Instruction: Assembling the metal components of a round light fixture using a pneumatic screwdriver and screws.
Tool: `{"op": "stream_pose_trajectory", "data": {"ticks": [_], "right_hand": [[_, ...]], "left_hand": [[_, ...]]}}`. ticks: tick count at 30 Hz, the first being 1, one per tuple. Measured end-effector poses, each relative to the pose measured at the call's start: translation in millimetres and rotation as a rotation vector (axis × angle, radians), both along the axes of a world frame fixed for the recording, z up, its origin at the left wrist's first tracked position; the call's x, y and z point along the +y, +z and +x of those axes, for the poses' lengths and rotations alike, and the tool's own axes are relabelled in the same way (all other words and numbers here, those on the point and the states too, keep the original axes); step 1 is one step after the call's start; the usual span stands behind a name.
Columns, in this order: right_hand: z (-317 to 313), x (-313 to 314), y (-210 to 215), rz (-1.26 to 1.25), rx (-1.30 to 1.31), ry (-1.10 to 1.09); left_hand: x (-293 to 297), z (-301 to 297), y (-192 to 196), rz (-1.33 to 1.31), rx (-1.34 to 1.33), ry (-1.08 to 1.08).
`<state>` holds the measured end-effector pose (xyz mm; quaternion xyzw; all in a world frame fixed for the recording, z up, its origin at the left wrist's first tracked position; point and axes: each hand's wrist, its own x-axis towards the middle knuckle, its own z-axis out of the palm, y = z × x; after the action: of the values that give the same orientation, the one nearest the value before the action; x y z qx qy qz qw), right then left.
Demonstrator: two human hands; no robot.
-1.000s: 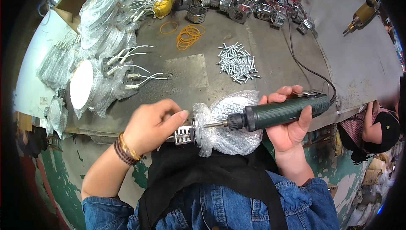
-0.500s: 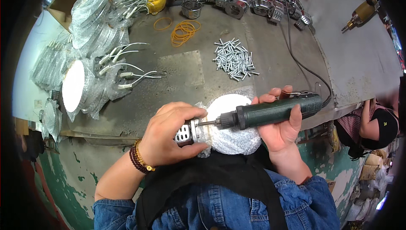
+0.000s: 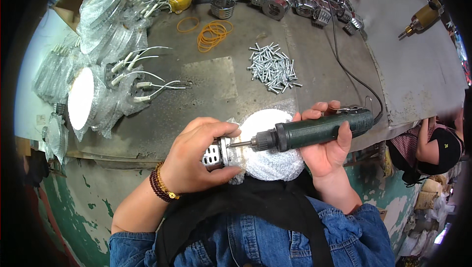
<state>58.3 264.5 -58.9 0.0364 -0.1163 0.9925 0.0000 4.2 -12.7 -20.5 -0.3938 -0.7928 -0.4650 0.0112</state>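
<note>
The left hand (image 3: pixel 189 156), bunched above the slotted metal housing (image 3: pixel 210 156) a second ago, now clasps it at the bench's (image 3: pixel 157 132) front edge, seemingly steadying it; the right hand (image 3: pixel 322 158) grips the green power driver (image 3: pixel 319 130), bit at the rim.

A dark-green electric screwdriver (image 3: pixel 322 130) points left, its bit (image 3: pixel 241 144) apparently touching a slotted chrome housing (image 3: pixel 212 155) beside a bubble-wrapped, round white disc (image 3: pixel 275 163).

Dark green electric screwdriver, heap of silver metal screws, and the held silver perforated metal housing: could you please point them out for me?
Dark green electric screwdriver (image 3: pixel 319 132), head view: middle of its body.
Heap of silver metal screws (image 3: pixel 272 68), head view: its middle.
Held silver perforated metal housing (image 3: pixel 212 156), head view: its perforated side.
</note>
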Motion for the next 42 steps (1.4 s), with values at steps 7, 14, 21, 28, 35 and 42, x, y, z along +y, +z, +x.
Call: {"op": "stream_pose_trajectory", "data": {"ticks": [7, 14, 21, 28, 35, 42], "right_hand": [[-1.1, -4.1, 1.6, 0.016, -0.007, -0.009], [-3.6, -5.6, 6.8, 0.002, -0.013, 0.007], [-1.3, 7.9, 3.3, 0.104, 0.137, 0.045], [9.5, 6.5, -3.6, 0.103, 0.058, 0.008], [9.5, 3.8, -1.8, 0.091, 0.054, 0.013], [12.4, -3.2, -2.3, 0.052, 0.025, 0.014]], "left_hand": [[4.0, -1.0, 0.3, -0.009, 0.054, 0.005], [4.6, -1.1, -0.8, -0.017, 0.084, 0.013], [1.8, 1.3, -1.4, -0.006, 0.044, 0.026], [1.5, 2.1, -0.7, -0.024, 0.004, 0.027], [4.1, 0.8, -1.8, -0.018, 0.041, 0.034], [6.4, 4.7, 0.7, -0.025, 0.025, 0.064]]}}
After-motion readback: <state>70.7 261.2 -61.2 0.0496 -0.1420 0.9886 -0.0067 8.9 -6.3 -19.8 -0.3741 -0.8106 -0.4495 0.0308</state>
